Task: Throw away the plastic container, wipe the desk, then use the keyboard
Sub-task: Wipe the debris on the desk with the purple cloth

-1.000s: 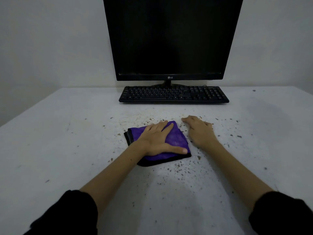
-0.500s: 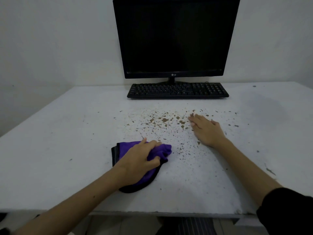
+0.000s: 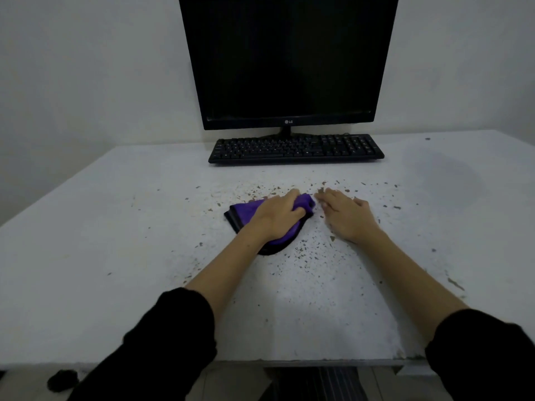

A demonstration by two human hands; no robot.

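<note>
clearly the wiping step is under way. the left hand [image 3: 279,217] presses down on a purple cloth [image 3: 246,212] in the middle of the desk [image 3: 115,227], fingers curled and gripping its bunched far end. the right hand [image 3: 346,217] lies flat just right of the cloth, fingers spread and holding nothing. brown crumbs [image 3: 304,256] lie scattered around both hands, so wiping looks unfinished. no plastic container is in view, so it is probably thrown out. the keyboard [image 3: 295,149] sits untouched at the far side, below the dark monitor [image 3: 289,59].
</note>
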